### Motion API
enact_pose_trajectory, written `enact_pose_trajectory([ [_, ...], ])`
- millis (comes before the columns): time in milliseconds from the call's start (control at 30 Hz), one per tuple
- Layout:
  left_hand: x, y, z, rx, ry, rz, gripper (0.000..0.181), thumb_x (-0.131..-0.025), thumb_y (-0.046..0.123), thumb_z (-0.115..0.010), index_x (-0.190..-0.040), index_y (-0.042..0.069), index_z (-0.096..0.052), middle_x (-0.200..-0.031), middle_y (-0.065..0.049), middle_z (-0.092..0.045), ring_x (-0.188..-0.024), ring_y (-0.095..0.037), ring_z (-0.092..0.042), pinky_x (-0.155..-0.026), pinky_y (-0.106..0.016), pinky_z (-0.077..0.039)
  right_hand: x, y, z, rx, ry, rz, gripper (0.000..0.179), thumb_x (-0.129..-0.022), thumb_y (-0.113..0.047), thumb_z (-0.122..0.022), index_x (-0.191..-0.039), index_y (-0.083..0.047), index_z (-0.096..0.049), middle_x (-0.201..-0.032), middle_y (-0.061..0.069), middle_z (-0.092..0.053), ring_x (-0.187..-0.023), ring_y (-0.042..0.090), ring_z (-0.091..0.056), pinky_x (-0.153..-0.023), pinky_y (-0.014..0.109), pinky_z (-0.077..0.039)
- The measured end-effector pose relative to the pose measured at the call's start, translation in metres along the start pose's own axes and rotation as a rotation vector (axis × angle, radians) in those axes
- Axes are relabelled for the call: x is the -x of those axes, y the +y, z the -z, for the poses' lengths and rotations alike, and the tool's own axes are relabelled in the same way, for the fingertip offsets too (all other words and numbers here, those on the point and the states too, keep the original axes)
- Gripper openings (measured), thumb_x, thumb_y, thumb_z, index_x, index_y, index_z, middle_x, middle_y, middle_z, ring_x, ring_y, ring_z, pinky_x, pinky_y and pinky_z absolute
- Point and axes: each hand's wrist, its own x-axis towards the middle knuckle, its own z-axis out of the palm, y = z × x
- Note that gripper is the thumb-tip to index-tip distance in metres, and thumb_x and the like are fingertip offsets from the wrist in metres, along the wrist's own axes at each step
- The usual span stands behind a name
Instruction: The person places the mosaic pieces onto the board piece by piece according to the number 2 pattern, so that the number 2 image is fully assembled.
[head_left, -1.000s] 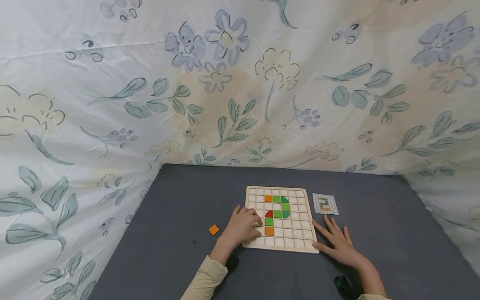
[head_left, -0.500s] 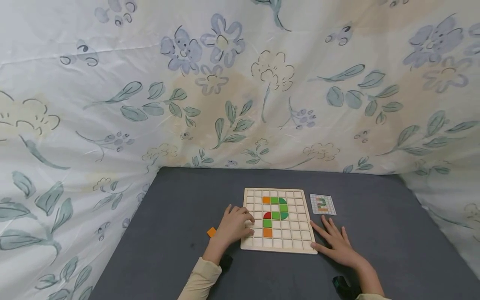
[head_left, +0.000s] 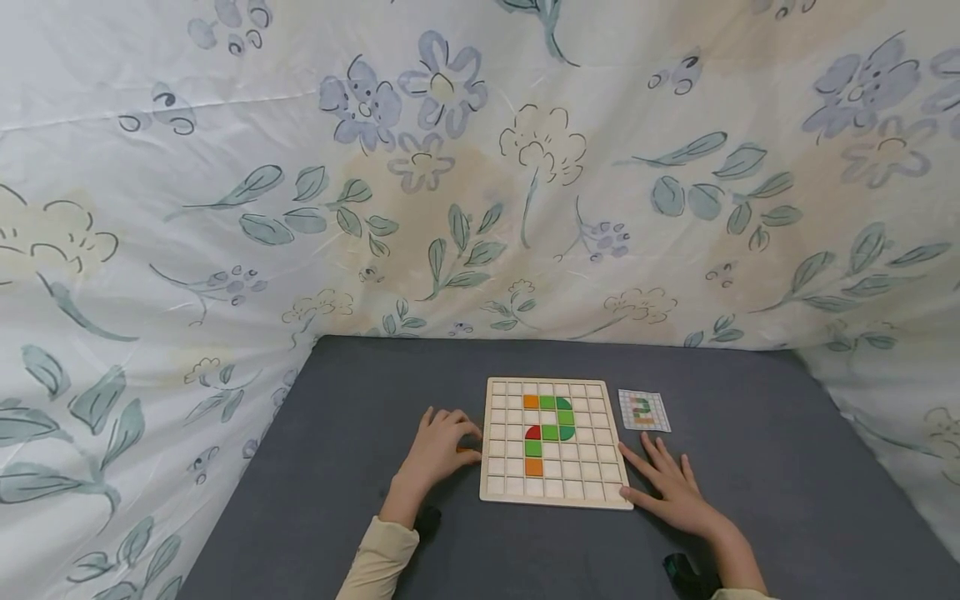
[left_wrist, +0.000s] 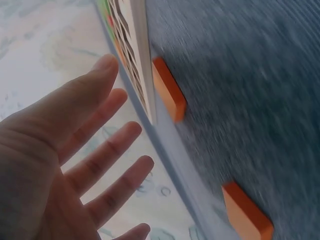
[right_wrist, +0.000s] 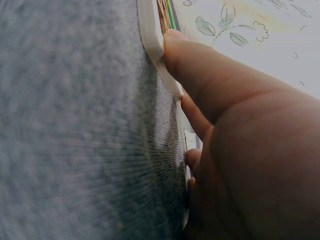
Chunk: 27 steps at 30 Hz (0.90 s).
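Held just left of the wooden grid board (head_left: 555, 492), my left hand (head_left: 435, 450) has its fingers spread and grips nothing. Two loose orange tiles lie on the cloth near it. In the left wrist view, one orange tile (left_wrist: 169, 90) is beside the board's edge and another orange tile (left_wrist: 247, 215) farther off; the head view shows only a sliver between thumb and fingers. On the board, orange, green and red tiles form a bent line, including a red quarter-round (head_left: 533, 432). My right hand (head_left: 671, 492) lies flat, thumb and index finger touching the board's right edge.
A small pattern card (head_left: 643, 411) lies right of the board, beyond my right fingertips. Dark grey cloth (head_left: 390, 375) covers the table. Floral fabric (head_left: 480, 208) hangs behind and at the sides.
My left hand has moved left, off the board's left edge, and now covers the spot of the loose orange tile. The right hand stays at the board; its tiles look the same.
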Motion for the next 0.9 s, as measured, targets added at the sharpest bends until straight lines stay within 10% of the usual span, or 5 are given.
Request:
enact_pose_trajectory([
  [900,0.034,-0.049,0.03,0.001,-0.041,0.141,0.03,-0.073,0.031,-0.078,-0.1,0.02,-0.07,-0.103,0.0,-0.058,-0.103,-0.03,-0.052,-0.106,-0.064,-0.022,0.0,-0.001,0.001,-0.002,0.007,0.016,0.066,-0.087,-0.038,-0.061,-0.144,-0.014,-0.036,-0.15,0.029,-0.014,-0.135,0.053,-0.005,-0.098,0.074,0.006],
])
